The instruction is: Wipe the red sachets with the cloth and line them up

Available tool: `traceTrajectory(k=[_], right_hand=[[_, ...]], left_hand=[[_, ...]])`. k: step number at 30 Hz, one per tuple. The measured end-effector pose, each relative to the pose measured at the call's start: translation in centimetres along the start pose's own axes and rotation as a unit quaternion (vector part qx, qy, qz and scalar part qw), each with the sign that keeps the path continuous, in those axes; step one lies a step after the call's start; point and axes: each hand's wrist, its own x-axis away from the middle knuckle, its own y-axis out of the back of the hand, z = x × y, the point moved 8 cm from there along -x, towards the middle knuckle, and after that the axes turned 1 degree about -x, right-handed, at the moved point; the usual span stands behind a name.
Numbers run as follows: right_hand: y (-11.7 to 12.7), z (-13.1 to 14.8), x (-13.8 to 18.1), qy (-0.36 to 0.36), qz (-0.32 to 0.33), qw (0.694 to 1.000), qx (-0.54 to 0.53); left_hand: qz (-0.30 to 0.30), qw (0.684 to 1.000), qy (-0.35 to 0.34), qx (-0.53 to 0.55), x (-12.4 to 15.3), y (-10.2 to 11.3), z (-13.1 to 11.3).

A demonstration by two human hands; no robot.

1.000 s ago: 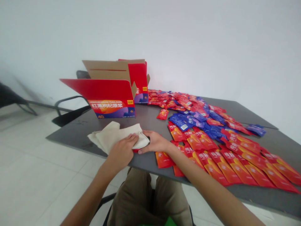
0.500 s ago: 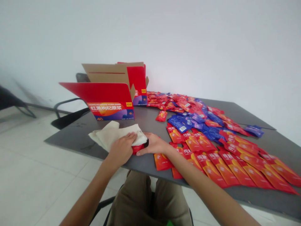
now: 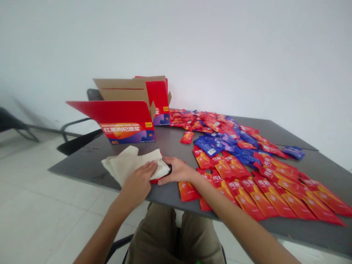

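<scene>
A folded cream cloth [image 3: 118, 167] lies near the table's front edge. My left hand [image 3: 139, 183] is closed on its right part, fingers together and pressing down. Under the cloth's edge shows a sliver of a red pouch [image 3: 155, 180], most of it covered. My right hand [image 3: 176, 171] grips the pouch's right end, thumb at the near side and fingers at the far side. Just right of that hand, red-orange pouches [image 3: 188, 190] lie in overlapping rows.
Two open cartons, a near red one [image 3: 129, 132] and one behind [image 3: 158, 97], stand at the back left. A heap of red and blue pouches [image 3: 225, 141] spreads over the grey table [image 3: 90, 161]. One small red pouch [image 3: 187, 137] lies apart. Black chairs [image 3: 78, 141] stand at left.
My left hand has slid slightly left and toward me over the cloth, which now covers more of the red pouch. My right hand keeps its grip. The view has shifted slightly.
</scene>
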Motion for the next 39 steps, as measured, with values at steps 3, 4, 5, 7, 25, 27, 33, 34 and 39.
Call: traceTrajectory(k=[3,4,5,7,25,27,33,34,39], right_hand=[[-0.1,0.1,-0.2,0.030,-0.003,0.999,0.018],[-0.1,0.1,-0.1,0.033,-0.004,0.999,0.016],[0.0,0.1,-0.1,0.029,-0.003,1.000,0.011],[0.0,0.0,0.0,0.005,0.000,1.000,-0.006],[-0.1,-0.2,0.0,0.008,-0.001,1.000,0.003],[-0.1,-0.1,-0.1,0.025,-0.007,1.000,0.014],[0.0,0.1,0.1,-0.009,0.005,1.000,-0.003],[0.0,0.1,0.1,-0.013,0.007,1.000,-0.007],[-0.2,-0.2,-0.2,0.030,-0.006,0.999,0.019]], left_hand=[[-0.001,1.000,-0.016,0.010,1.4,-0.1,-0.2],[-0.001,1.000,-0.013,0.010,1.3,-0.1,-0.2],[-0.001,1.000,-0.006,0.008,1.0,0.0,-0.2],[0.001,1.000,0.012,0.000,-0.2,0.2,0.0],[0.010,1.000,-0.004,-0.003,0.3,-0.4,-0.1],[0.003,1.000,-0.008,0.002,1.4,-0.4,-0.1],[0.018,1.000,0.016,-0.002,-1.1,0.0,-0.2],[0.022,1.000,0.016,-0.005,-1.3,0.0,-0.1],[0.023,1.000,-0.003,-0.006,1.4,-0.6,-0.1]])
